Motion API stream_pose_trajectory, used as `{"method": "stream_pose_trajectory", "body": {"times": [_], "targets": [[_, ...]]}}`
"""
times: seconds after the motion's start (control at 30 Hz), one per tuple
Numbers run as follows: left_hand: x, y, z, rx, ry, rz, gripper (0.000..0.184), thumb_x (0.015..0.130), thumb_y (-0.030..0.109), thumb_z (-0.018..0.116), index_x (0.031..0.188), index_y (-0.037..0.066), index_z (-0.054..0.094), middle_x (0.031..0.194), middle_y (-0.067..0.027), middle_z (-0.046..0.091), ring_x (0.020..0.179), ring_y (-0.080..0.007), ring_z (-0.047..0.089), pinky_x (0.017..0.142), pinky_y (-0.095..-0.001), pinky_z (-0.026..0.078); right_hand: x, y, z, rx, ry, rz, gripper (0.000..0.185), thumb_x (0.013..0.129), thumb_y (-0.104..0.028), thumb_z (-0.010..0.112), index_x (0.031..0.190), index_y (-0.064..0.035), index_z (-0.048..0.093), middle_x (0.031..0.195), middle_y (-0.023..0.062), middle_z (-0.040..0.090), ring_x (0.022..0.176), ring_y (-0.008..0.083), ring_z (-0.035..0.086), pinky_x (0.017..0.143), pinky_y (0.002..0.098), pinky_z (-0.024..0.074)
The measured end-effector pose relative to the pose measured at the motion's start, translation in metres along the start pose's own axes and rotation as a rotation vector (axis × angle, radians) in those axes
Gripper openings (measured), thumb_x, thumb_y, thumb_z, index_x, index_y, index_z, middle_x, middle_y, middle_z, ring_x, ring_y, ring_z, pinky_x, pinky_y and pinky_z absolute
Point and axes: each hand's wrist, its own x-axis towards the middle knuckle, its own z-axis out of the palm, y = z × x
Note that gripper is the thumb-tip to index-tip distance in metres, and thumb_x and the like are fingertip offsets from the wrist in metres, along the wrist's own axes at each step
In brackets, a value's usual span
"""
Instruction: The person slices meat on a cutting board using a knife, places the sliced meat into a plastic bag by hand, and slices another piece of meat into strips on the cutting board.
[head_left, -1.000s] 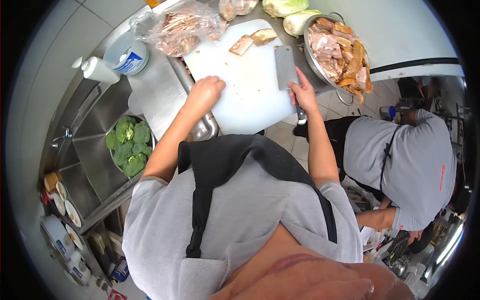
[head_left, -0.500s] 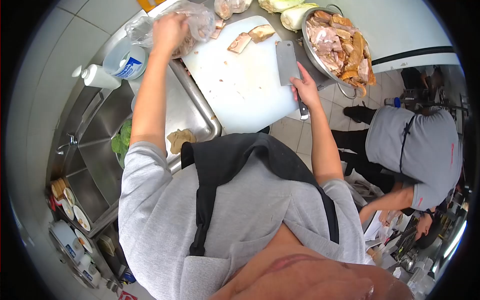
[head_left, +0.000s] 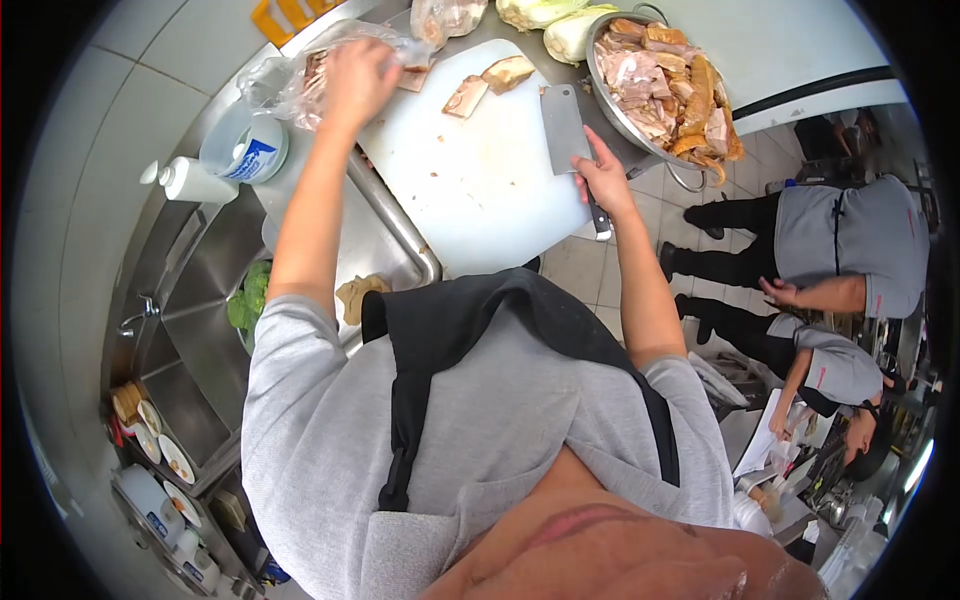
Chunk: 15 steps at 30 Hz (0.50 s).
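Observation:
My right hand (head_left: 604,184) is wrapped round the black handle of a cleaver (head_left: 565,130), its broad blade over the right edge of the white cutting board (head_left: 480,210). My left hand (head_left: 360,85) lies over a clear plastic bag (head_left: 325,65) of meat at the board's far left corner. Its fingers are bent, and what they grip is hidden. A piece of meat (head_left: 413,77) shows just beside those fingers. Two cut chunks of meat, one pale (head_left: 466,97) and one browner (head_left: 508,73), rest on the far part of the board.
A metal bowl (head_left: 612,112) heaped with cut meat (head_left: 680,85) stands to the right. Lettuce-like vegetables (head_left: 578,38) and another bag (head_left: 448,20) lie behind the board. At left are a plastic tub (head_left: 215,150), white bottle (head_left: 195,180) and sink (head_left: 190,290). Two people (head_left: 850,245) work at right.
My left hand has shifted right and slightly nearer across the bag, uncovering meat on its left side. The cleaver stays in my right hand. A second co-worker now shows at right.

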Motion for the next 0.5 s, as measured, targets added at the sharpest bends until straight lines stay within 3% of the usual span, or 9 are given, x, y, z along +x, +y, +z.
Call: {"method": "stream_pose_trajectory", "body": {"times": [0.03, 0.17, 0.23, 0.3, 0.33, 0.43, 0.47, 0.5], "targets": [[0.009, -0.008, -0.007, -0.059, 0.06, -0.055, 0.028, 0.087, 0.032, 0.076, 0.104, 0.01, 0.078, 0.114, -0.0125, 0.073, 0.112, -0.0329, 0.067, 0.1, -0.0514, 0.049, 0.0, 0.001, 0.0, 0.022, 0.004, -0.007, 0.077, 0.097, -0.006, 0.066, 0.166, -0.0123, 0.035, 0.069, 0.0032, 0.06, 0.046, 0.0113, 0.05, 0.043, 0.0293, 0.0425], [0.034, -0.042, -0.041, -0.181, 0.308, -0.323, 0.037, 0.086, 0.036, 0.076, 0.105, 0.005, 0.077, 0.108, -0.0141, 0.075, 0.099, -0.035, 0.072, 0.091, -0.0435, 0.056, 0.003, 0.003, -0.001, 0.031, 0.012, -0.005, 0.077, 0.097, -0.006, 0.066, 0.166, -0.0122, 0.035, 0.069, 0.0031, 0.06, 0.046, 0.0118, 0.05, 0.042, 0.0295, 0.0429], [0.041, -0.097, -0.044, -0.27, 0.258, -0.52, 0.043, 0.086, 0.042, 0.077, 0.105, 0.003, 0.077, 0.106, -0.0129, 0.076, 0.099, -0.0305, 0.073, 0.093, -0.0423, 0.055, 0.005, 0.007, -0.003, 0.042, -0.017, -0.01, 0.077, 0.097, -0.006, 0.066, 0.167, -0.0119, 0.034, 0.069, 0.0033, 0.06, 0.046, 0.0122, 0.05, 0.042, 0.0298, 0.0432], [0.037, -0.129, -0.055, -0.5, 0.259, -0.707, 0.058, 0.084, 0.049, 0.08, 0.12, 0.003, 0.074, 0.12, -0.0133, 0.073, 0.113, -0.0279, 0.069, 0.099, -0.0421, 0.054, 0.003, 0.004, -0.003, 0.043, -0.014, -0.004, 0.076, 0.097, -0.006, 0.066, 0.166, -0.0127, 0.035, 0.069, 0.0031, 0.059, 0.046, 0.012, 0.05, 0.042, 0.0297, 0.0428], [0.038, -0.12, -0.064, -0.504, 0.253, -0.699, 0.058, 0.084, 0.049, 0.08, 0.12, 0.003, 0.074, 0.12, -0.0133, 0.073, 0.113, -0.0279, 0.069, 0.099, -0.0421, 0.054, 0.002, 0.002, -0.002, 0.041, -0.018, 0.006, 0.076, 0.097, -0.007, 0.065, 0.166, -0.0134, 0.036, 0.068, 0.003, 0.059, 0.045, 0.0118, 0.05, 0.043, 0.0295, 0.0424], [0.035, -0.078, -0.107, -0.209, 0.179, -0.602, 0.091, 0.077, 0.06, 0.085, 0.146, 0.007, 0.06, 0.148, -0.0147, 0.056, 0.134, -0.0303, 0.057, 0.109, -0.0455, 0.049, 0.0, -0.002, -0.001, 0.005, -0.014, -0.002, 0.075, 0.097, -0.007, 0.066, 0.166, -0.0131, 0.036, 0.068, 0.0032, 0.059, 0.045, 0.0121, 0.05, 0.043, 0.0294, 0.0419], [0.035, -0.059, -0.116, -0.211, 0.17, -0.601, 0.091, 0.077, 0.06, 0.085, 0.146, 0.007, 0.06, 0.148, -0.0147, 0.056, 0.134, -0.0303, 0.057, 0.109, -0.0455, 0.049, -0.001, -0.002, -0.001, 0.008, -0.009, 0.006, 0.075, 0.097, -0.007, 0.066, 0.166, -0.0131, 0.036, 0.068, 0.0032, 0.059, 0.045, 0.0121, 0.05, 0.043, 0.0294, 0.0419], [0.033, -0.042, -0.122, -0.006, 0.257, -0.452, 0.083, 0.079, 0.056, 0.086, 0.142, 0.008, 0.063, 0.145, -0.0148, 0.059, 0.132, -0.0322, 0.059, 0.107, -0.0466, 0.05, 0.0, -0.003, 0.0, -0.012, 0.002, 0.005, 0.075, 0.097, -0.007, 0.066, 0.166, -0.013, 0.036, 0.069, 0.0034, 0.059, 0.045, 0.0121, 0.05, 0.043, 0.0294, 0.042]]}}
